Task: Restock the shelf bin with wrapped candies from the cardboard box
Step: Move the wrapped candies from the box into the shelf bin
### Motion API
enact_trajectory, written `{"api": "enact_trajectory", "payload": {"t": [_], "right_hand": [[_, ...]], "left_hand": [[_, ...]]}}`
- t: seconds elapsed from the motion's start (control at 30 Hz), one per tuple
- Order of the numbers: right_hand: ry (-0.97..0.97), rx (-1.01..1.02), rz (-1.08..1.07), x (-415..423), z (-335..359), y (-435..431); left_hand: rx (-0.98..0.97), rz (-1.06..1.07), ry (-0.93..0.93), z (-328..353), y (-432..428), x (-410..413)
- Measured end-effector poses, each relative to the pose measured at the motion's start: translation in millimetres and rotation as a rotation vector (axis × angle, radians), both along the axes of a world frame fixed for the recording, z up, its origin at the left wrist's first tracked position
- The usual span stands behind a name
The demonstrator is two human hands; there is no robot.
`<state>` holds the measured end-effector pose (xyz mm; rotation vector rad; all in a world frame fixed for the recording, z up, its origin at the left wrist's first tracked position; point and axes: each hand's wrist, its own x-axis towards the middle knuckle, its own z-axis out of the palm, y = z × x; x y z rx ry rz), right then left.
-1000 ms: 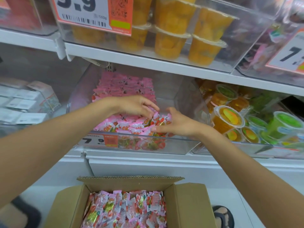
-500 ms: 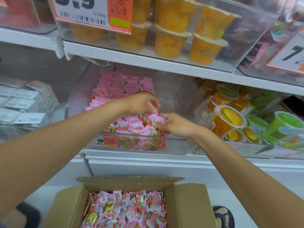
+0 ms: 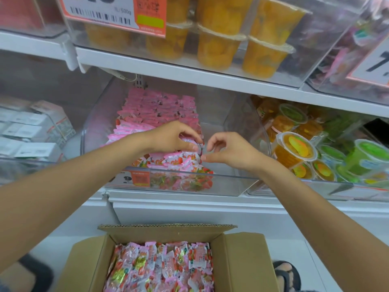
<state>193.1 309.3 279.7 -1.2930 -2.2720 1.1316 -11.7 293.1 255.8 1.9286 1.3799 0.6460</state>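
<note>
Both hands reach into the clear plastic shelf bin (image 3: 231, 182), left hand (image 3: 172, 137) pinching pink wrapped candies (image 3: 179, 161), right hand (image 3: 229, 151) half-open, empty; a bump might spill the pile.

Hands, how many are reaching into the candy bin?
2. The left hand grips candies in the clear bin; the right hand is just beside it, fingers apart.
</note>
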Motion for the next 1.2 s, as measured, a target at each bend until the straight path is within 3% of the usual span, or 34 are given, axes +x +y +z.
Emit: {"api": "enact_trajectory", "payload": {"t": [0.1,0.37,0.5,0.57,0.67,0.77,0.9,1.0,1.2], "right_hand": [[-0.065,-0.083,0.225,-7.5,5.7,-8.7],[-0.260,0.074,0.326,-22.5,-3.2,-5.4],[-0.125,0.018,0.238,-10.2,-5.7,0.0],[0.000,-0.104,0.135,-0.5,-9.6,3.3],[-0.003,-0.177,0.098,3.6,-18.0,2.6],[-0.050,-0.199,0.105,-2.7,-17.5,-1.0],[0.132,-0.298,0.008,8.4,-8.5,1.1],[-0.015,-0.142,0.139,15.0,-0.7,0.6],[-0.286,-0.116,0.331,-7.3,-4.9,-4.6]], "left_hand": [[-0.037,-0.025,-0.053,-3.1,2.4,-2.2],[-0.110,-0.044,-0.030,0.4,4.5,-5.9],[-0.132,0.016,-0.063,-1.2,3.0,-4.1],[-0.140,0.048,-0.098,-0.9,1.3,-1.6],[-0.127,0.046,-0.134,1.5,0.1,2.6],[-0.153,-0.024,-0.083,3.6,-3.0,1.8],[-0.148,-0.051,-0.002,1.3,-3.4,-0.2],[-0.130,-0.035,0.014,1.7,-3.6,1.2],[-0.136,-0.002,-0.002,4.9,-7.6,3.8]]}}
